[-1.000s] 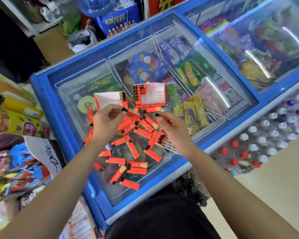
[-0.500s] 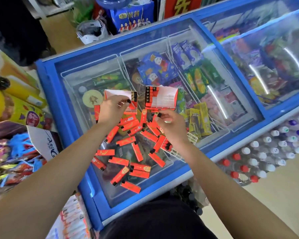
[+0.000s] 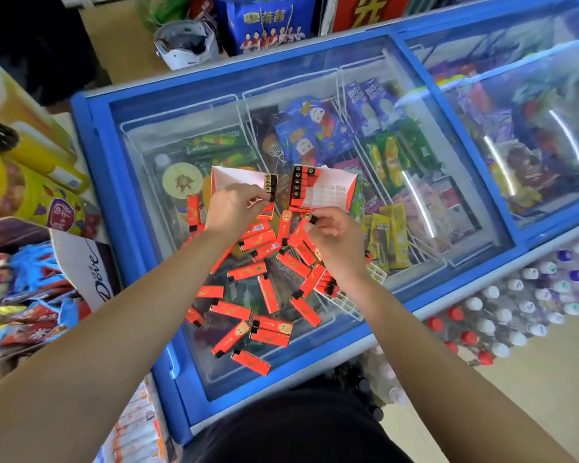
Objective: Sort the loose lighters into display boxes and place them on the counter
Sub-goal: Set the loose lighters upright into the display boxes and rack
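Observation:
Several loose red lighters [image 3: 248,272] lie scattered on the glass lid of a blue freezer [image 3: 181,135]. Two white-lined display boxes stand at the far edge of the pile. The left box [image 3: 234,177] has a few lighters at its right end; the right box [image 3: 331,188] holds a row of several at its left end. My left hand [image 3: 234,208] pinches a red lighter at the left box's right end. My right hand [image 3: 335,232] grips a red lighter by its black top, just below the right box.
Frozen snacks show through the glass under the lighters. A clear plastic tray [image 3: 345,302] lies by my right wrist. Candy packs and a Dove display [image 3: 91,275] crowd the left. Capped bottles [image 3: 515,302] stand in rows at the lower right. A second freezer lid [image 3: 532,111] extends right.
Both hands have lifted from the pile toward the boxes. The left hand now sets a lighter at the left box; the right hand holds one nearer the right box.

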A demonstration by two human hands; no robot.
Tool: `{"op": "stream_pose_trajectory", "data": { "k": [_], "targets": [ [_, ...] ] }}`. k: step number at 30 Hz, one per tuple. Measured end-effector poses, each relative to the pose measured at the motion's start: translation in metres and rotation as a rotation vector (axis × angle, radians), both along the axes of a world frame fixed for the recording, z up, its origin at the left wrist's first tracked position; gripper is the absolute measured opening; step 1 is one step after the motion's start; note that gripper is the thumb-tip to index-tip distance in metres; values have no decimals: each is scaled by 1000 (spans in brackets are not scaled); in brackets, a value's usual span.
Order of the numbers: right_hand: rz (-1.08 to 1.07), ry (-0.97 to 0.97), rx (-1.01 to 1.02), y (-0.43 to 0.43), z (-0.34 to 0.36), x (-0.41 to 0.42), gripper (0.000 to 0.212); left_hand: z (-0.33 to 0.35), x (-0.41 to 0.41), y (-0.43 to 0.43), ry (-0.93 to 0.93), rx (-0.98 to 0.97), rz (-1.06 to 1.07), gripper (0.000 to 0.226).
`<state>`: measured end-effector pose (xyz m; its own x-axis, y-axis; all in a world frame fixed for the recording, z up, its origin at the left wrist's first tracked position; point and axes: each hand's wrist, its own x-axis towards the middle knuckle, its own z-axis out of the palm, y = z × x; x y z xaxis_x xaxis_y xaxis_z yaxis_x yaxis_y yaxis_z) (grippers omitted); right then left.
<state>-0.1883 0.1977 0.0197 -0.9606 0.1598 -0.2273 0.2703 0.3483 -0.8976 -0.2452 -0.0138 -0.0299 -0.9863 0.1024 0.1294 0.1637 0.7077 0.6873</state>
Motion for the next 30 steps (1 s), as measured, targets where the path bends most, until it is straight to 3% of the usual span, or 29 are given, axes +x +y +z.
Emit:
{"op": "stream_pose_trajectory", "data": {
  "k": [6, 11, 14, 25, 30],
  "targets": [
    [82, 34, 30, -9, -5, -17, 14, -20, 23, -12, -30, 18, 72, 25],
    [173, 125, 100, -27, -12, -36, 15, -44, 43, -20, -47, -287, 14, 33],
    [184, 205, 132, -39, -21, -46, 17, -40, 50, -14, -19, -366, 22, 41],
    [355, 453, 398, -44, -50, -47, 13, -42, 60, -17, -88, -329, 11, 66],
    [534, 584, 548, -42, -48, -54, 13, -45, 62, -18, -68, -349, 1, 73]
  ]
}}
